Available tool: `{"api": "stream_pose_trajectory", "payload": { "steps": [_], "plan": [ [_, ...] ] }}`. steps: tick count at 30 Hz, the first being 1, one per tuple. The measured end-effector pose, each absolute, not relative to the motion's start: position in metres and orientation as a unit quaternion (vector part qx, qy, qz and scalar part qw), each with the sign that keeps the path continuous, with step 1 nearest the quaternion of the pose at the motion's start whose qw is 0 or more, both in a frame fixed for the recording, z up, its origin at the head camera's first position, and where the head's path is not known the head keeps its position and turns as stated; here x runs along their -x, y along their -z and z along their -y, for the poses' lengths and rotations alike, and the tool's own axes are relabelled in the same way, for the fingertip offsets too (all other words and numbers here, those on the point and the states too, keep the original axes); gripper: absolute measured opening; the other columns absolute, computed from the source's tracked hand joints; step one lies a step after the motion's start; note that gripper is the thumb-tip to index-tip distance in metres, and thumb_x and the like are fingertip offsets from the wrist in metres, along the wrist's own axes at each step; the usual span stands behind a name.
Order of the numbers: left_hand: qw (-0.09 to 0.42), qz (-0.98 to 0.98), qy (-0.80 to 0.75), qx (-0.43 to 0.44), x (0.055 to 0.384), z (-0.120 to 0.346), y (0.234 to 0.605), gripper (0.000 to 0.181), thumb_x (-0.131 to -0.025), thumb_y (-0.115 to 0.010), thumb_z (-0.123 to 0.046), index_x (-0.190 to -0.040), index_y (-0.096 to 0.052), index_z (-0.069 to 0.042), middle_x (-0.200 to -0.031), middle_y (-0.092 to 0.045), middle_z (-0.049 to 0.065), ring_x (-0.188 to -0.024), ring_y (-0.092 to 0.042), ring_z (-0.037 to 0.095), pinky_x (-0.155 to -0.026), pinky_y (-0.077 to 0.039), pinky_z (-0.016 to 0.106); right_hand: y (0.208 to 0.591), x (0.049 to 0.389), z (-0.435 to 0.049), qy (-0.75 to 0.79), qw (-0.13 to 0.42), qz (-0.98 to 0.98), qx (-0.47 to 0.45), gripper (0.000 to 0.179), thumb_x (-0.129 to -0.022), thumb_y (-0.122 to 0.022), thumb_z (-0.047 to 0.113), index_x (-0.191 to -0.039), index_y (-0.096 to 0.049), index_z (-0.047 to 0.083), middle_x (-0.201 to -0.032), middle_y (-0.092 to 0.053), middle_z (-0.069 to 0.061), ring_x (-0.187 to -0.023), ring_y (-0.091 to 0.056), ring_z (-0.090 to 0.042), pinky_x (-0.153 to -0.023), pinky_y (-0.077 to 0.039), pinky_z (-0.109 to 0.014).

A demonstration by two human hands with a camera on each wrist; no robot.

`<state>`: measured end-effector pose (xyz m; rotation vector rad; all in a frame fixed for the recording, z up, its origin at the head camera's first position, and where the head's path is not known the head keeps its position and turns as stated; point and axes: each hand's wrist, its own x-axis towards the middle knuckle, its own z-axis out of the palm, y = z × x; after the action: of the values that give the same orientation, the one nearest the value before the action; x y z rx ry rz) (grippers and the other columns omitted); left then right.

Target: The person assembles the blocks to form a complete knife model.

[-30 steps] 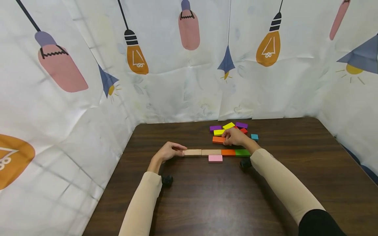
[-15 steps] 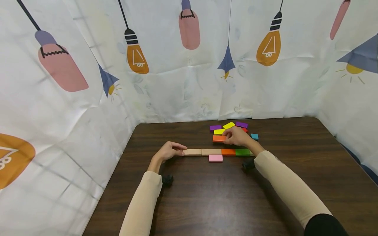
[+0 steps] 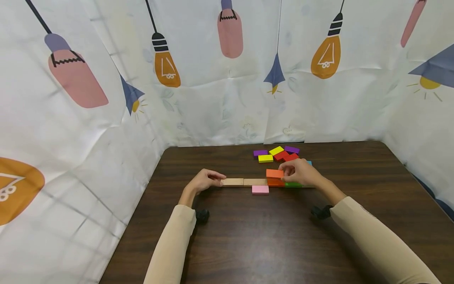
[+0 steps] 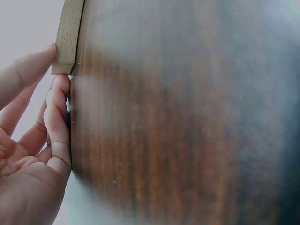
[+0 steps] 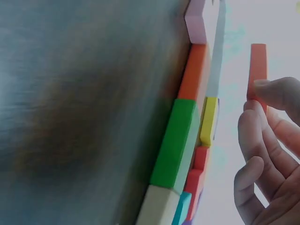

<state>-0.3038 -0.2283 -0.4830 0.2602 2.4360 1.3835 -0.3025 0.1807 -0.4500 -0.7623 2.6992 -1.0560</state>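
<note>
My right hand (image 3: 301, 172) pinches an orange block (image 3: 274, 173) between thumb and fingers. In the right wrist view this held block (image 5: 258, 65) stands clear above the row. In the head view it overlaps another orange block (image 3: 275, 183) lying in that row. A green block (image 3: 292, 184) adjoins the row's orange one. Toward the left the row continues with two plain wooden blocks (image 3: 232, 182). My left hand (image 3: 203, 180) holds the row's left end, its thumb on the wooden block (image 4: 69, 37) and fingers at its end. A pink block (image 3: 260, 190) lies just in front of the row.
Behind the row lie loose blocks: two purple (image 3: 291, 150), two yellow (image 3: 265, 158), two red (image 3: 281, 156) and a blue one (image 3: 310, 162) partly hidden by my right hand. The dark wooden table (image 3: 259, 236) meets a patterned curtain (image 3: 205, 118) at its back edge.
My right hand has lifted the orange block from the back group and brought it forward and right, over the orange block in the row. My left hand stays at the row's left end.
</note>
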Motion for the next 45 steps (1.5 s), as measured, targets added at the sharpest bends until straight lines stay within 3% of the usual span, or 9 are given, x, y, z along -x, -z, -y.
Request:
{"api": "stream_pose_trajectory", "payload": {
  "steps": [16,34,45],
  "plan": [
    [0.165,-0.851,-0.489,-0.094,0.303,0.228,0.481,0.028,-0.093,-0.075,-0.011,-0.121,-0.077,-0.009,-0.117,-0.075,0.012,-0.098,-0.071,0.02,-0.094,-0.056,0.042,0.467,0.266,-0.209,0.326,0.116,-0.901,0.262,0.028,-0.086,-0.083,0.019,-0.111,-0.075,0.007,-0.071,-0.067,0.007,-0.061,-0.056,-0.008,-0.057,-0.05,-0.023],
    [0.162,-0.854,-0.486,-0.086,0.303,0.226,0.481,0.026,-0.092,-0.077,-0.012,-0.118,-0.078,-0.012,-0.114,-0.076,0.008,-0.095,-0.069,0.017,-0.091,-0.056,0.039,0.475,0.27,-0.199,0.309,0.142,-0.915,0.217,0.028,-0.087,-0.082,0.017,-0.113,-0.073,0.01,-0.072,-0.064,0.006,-0.064,-0.056,-0.012,-0.059,-0.049,-0.026],
    [0.167,-0.85,-0.493,-0.082,0.303,0.227,0.481,0.026,-0.093,-0.076,-0.011,-0.119,-0.078,-0.01,-0.115,-0.076,0.009,-0.095,-0.07,0.016,-0.092,-0.056,0.04,0.477,0.27,-0.199,0.307,0.119,-0.915,0.232,0.022,-0.09,-0.08,0.021,-0.111,-0.075,0.016,-0.074,-0.061,0.006,-0.063,-0.055,-0.012,-0.055,-0.044,-0.024]
  ]
}}
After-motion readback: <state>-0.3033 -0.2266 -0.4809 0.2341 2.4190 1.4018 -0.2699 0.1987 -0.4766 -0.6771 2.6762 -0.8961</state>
